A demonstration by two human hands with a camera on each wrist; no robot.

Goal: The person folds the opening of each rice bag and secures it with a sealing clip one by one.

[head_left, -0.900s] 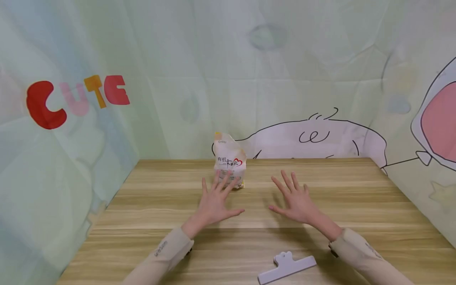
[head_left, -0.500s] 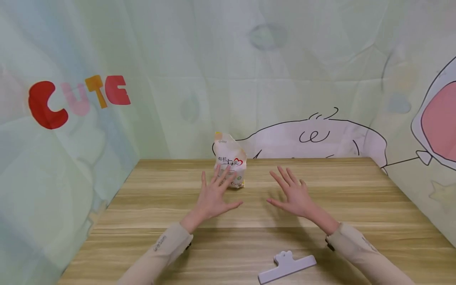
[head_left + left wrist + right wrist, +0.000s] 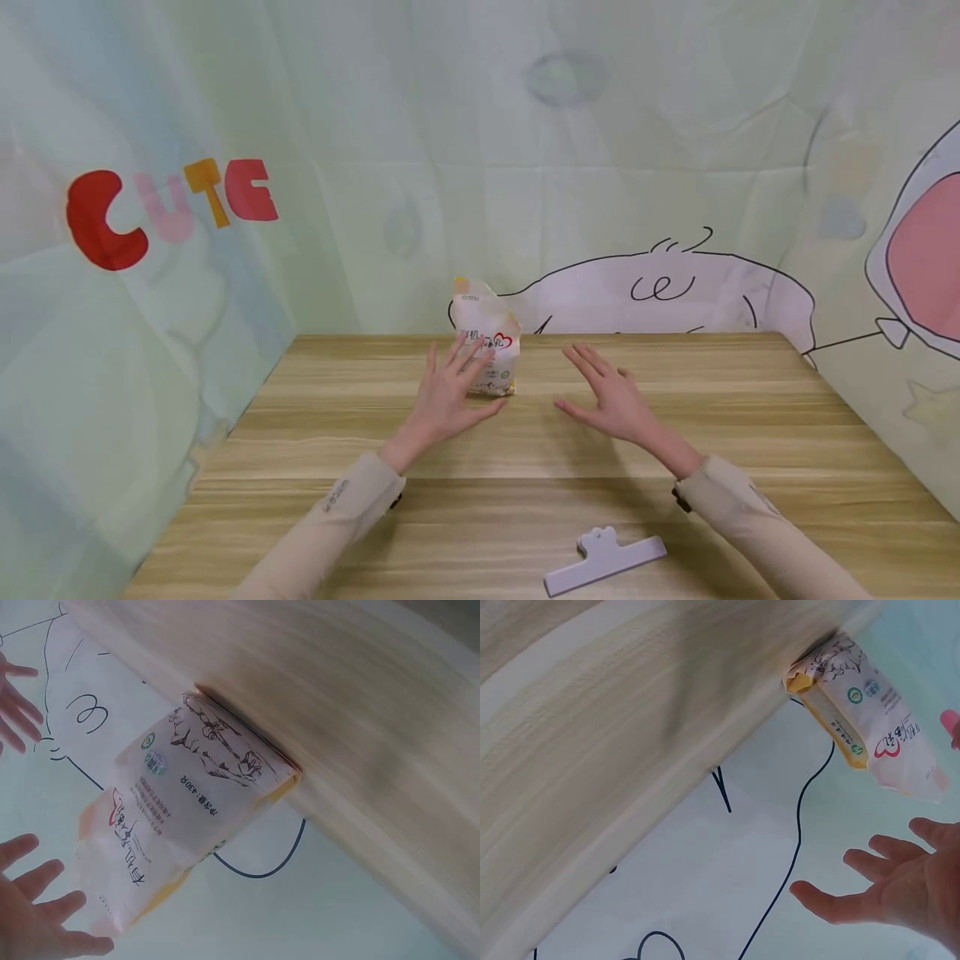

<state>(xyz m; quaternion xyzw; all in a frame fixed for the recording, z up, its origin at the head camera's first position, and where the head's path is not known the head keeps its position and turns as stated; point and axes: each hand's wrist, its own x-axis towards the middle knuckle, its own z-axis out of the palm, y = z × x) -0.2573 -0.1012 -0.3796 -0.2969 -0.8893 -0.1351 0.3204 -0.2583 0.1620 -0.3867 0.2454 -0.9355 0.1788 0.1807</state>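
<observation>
A white-and-yellow paper food bag [image 3: 487,315] with dark lettering and a red heart stands upright near the far edge of the table. My left hand [image 3: 444,402], fingers spread, is raised in front of the bag and overlaps its lower left part in the head view. Right of the bag, my right hand [image 3: 615,404] hovers palm forward, fingers extended and thumb apart. Both wrist views show a gap between the nearest hand and the bag [image 3: 180,802]. A pale lilac sealing clip [image 3: 606,562] lies near me, between my forearms.
The wood-grain table [image 3: 337,517] ends at a fabric backdrop [image 3: 375,250] printed with cartoon shapes and the letters CUTE. Beige sleeves [image 3: 322,533] cover my forearms, with a dark strap showing at each wrist.
Both hands have moved forward over the table and slightly toward each other. The right fingers are closer together than before. Bag and clip have stayed where they were.
</observation>
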